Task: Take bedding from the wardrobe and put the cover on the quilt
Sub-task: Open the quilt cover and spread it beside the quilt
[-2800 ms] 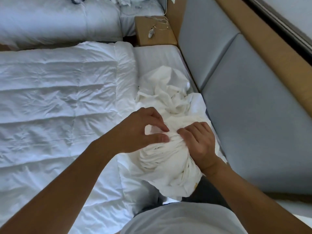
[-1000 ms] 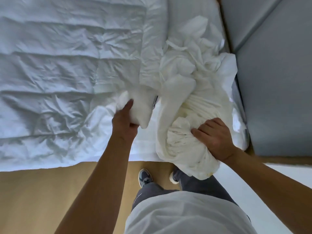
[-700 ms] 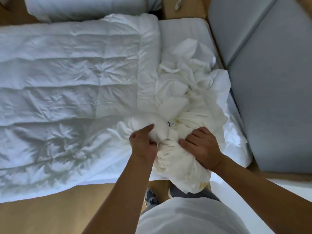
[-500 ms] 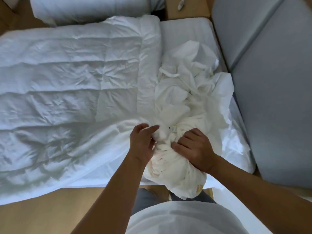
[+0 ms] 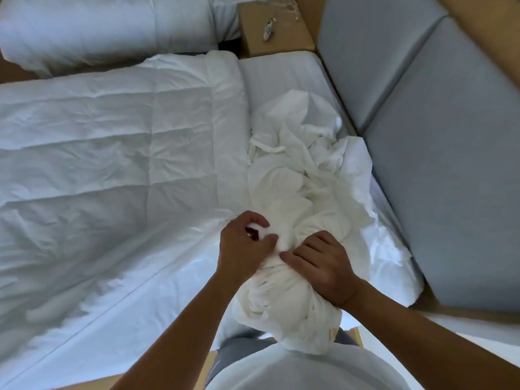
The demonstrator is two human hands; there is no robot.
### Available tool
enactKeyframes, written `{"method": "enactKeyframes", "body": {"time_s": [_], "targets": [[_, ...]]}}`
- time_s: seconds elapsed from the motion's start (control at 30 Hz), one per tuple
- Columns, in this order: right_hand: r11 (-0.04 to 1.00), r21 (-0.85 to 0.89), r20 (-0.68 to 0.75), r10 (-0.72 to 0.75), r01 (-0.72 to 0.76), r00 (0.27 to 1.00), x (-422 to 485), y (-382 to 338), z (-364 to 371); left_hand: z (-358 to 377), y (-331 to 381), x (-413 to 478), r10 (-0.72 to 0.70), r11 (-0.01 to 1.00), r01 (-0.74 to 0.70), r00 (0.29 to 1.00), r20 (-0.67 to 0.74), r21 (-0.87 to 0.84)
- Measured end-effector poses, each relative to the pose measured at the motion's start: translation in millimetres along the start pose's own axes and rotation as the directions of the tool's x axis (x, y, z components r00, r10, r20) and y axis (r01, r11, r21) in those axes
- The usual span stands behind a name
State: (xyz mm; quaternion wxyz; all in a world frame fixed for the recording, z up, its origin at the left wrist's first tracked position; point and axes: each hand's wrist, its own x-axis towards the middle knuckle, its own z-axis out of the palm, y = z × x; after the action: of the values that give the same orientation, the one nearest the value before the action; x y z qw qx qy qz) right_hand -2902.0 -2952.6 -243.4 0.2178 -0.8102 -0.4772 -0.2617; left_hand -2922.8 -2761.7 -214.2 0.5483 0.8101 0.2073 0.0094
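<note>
A white stitched quilt [image 5: 112, 170] lies spread over the bed, filling the left of the head view. Beside it on the right lies a crumpled cream quilt cover [image 5: 304, 175], bunched up toward me. My left hand [image 5: 244, 246] pinches a corner of the quilt and holds it against the gathered cover. My right hand [image 5: 323, 266] grips the bunched cover from the right, fingers curled into the folds. The two hands almost touch. The cover's lower end hangs off the bed edge in front of my body.
A grey padded headboard [image 5: 436, 136] runs along the right side. A wooden bedside table [image 5: 281, 38] with a small cable stands at the top. A second bed with white bedding [image 5: 107, 29] is at the top left. Wooden floor shows below.
My left hand took the quilt's corner and brought it right to the bunched cover. My right hand kept its grip on the cover throughout.
</note>
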Motion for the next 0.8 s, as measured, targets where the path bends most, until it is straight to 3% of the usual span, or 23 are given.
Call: {"method": "enactKeyframes", "body": {"time_s": [0.3, 0.43, 0.53, 0.57, 0.63, 0.7, 0.73, 0.8], "targets": [[0.985, -0.127, 0.108, 0.131, -0.117, 0.986, 20.6, -32.3, 20.2, -37.3, -24.6, 14.1, 0.178, 0.983, -0.181, 0.975, 0.133, 0.009], [0.984, -0.122, 0.13, 0.147, -0.131, 0.981, 31.7, -32.2, 21.1, -51.8, -13.4, 16.1, 0.115, 0.993, -0.118, 0.959, 0.261, -0.006], [0.987, -0.115, 0.153, 0.129, -0.112, 0.98, 34.0, -32.6, 18.3, -85.2, 4.4, 28.7, 0.04, 0.941, -0.213, 0.844, 0.535, 0.264], [0.987, -0.116, 0.156, 0.128, -0.11, 0.979, 34.6, -32.6, 17.5, -94.9, 11.8, 32.4, 0.013, 0.88, -0.293, 0.801, 0.598, 0.374], [0.985, -0.122, 0.147, 0.139, -0.122, 0.979, 37.1, -29.3, 15.8, -104.6, 26.8, 33.8, 0.044, 0.714, -0.447, 0.797, 0.603, 0.539], [0.985, -0.119, 0.146, 0.145, -0.128, 0.979, 40.7, -25.3, 15.2, -102.5, 37.1, 30.2, 0.139, 0.627, -0.549, 0.777, 0.614, 0.552], [0.986, -0.118, 0.16, 0.138, -0.12, 0.977, 42.2, -23.7, 15.6, -97.7, 40.0, 29.5, 0.143, 0.622, -0.59, 0.733, 0.665, 0.515], [0.99, -0.111, 0.192, 0.111, -0.091, 0.975, 43.9, -25.8, 19.8, -89.2, 40.1, 30.0, 0.026, 0.662, -0.603, 0.612, 0.79, 0.445]]}}
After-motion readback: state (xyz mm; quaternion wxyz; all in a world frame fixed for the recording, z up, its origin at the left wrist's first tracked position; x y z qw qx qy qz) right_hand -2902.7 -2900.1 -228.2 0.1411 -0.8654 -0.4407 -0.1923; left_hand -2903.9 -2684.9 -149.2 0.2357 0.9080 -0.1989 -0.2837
